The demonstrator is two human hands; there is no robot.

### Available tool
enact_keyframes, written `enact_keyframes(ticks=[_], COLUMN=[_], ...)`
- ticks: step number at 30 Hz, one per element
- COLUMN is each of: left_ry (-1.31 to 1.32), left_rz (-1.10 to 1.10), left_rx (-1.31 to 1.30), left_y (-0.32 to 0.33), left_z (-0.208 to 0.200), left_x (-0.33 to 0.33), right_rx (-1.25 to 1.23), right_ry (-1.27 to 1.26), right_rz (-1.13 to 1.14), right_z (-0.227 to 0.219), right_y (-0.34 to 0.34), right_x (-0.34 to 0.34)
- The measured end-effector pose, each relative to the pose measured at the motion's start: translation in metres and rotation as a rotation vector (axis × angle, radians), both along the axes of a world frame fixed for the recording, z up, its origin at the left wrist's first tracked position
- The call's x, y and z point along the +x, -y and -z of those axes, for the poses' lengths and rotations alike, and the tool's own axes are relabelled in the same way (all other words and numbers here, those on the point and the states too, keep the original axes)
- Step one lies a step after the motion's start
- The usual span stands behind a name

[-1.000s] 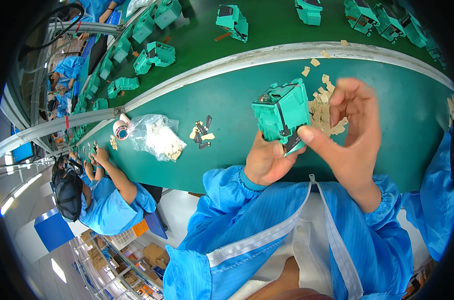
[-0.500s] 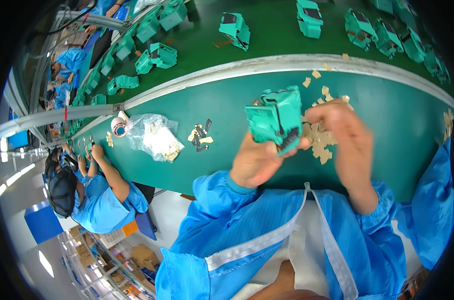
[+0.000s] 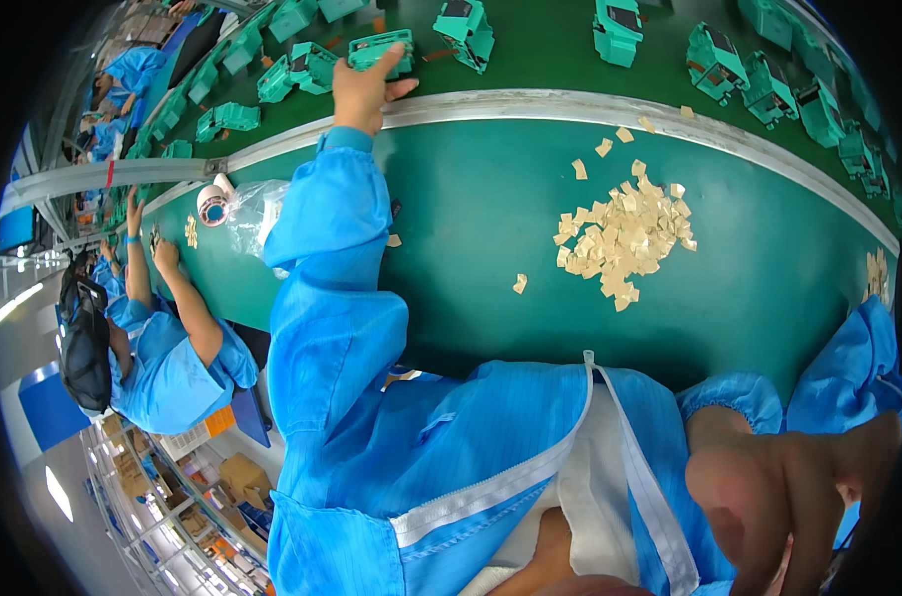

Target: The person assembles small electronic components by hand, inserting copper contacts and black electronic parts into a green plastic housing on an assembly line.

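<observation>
My left hand (image 3: 363, 94) reaches far out over the dark green belt, fingers spread. Its fingertips are at a green plastic housing (image 3: 379, 50) lying on the belt; whether they still touch it is hard to tell. Close to the camera at the lower right is my right hand (image 3: 788, 487), its fingers curled. Whatever it may hold is hidden. A pile of small cream-coloured pieces (image 3: 624, 233) lies on the green workbench (image 3: 471, 258), several of them scattered around it.
A pale rail (image 3: 610, 99) divides bench from belt. More green housings (image 3: 618, 32) stand along the belt. A tape roll (image 3: 213, 205) and a clear plastic bag (image 3: 252, 223) lie on the left. A co-worker (image 3: 173, 348) sits at left; a blue sleeve (image 3: 843, 363) is at right.
My left hand has gone from the bench, where it held a green housing, up and left to the belt; a housing now lies there. My right hand has left the cream pieces for the lower right.
</observation>
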State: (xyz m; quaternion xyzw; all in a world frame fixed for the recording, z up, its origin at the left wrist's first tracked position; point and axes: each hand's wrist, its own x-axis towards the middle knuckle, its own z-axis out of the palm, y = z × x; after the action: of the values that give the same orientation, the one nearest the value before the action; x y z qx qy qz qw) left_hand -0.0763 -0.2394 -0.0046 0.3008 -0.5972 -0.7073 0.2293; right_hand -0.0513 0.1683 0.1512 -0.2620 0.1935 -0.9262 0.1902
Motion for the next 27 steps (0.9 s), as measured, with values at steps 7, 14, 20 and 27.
enact_keyframes(ticks=[7,14,20,27], left_ry=[0.22,-0.535,-0.44,0.234], left_rz=[-0.085,0.332,0.518,0.252], left_rx=[-0.4,-0.32,0.368,-1.026], left_y=[-0.029,-0.156,-0.199,-0.121], left_z=[-0.041,-0.165,-0.205,-0.077], left_x=[0.06,0.186,0.176,0.178], right_rx=[0.217,0.392,0.499,0.712], right_ry=[0.055,0.102,-0.205,-0.139], right_rz=[0.128,0.192,-0.051,-0.021], right_z=[0.011,0.022,0.097,0.119], right_y=[0.009,0.038,0.062,0.051], right_x=[0.006,0.017,-0.014,-0.009])
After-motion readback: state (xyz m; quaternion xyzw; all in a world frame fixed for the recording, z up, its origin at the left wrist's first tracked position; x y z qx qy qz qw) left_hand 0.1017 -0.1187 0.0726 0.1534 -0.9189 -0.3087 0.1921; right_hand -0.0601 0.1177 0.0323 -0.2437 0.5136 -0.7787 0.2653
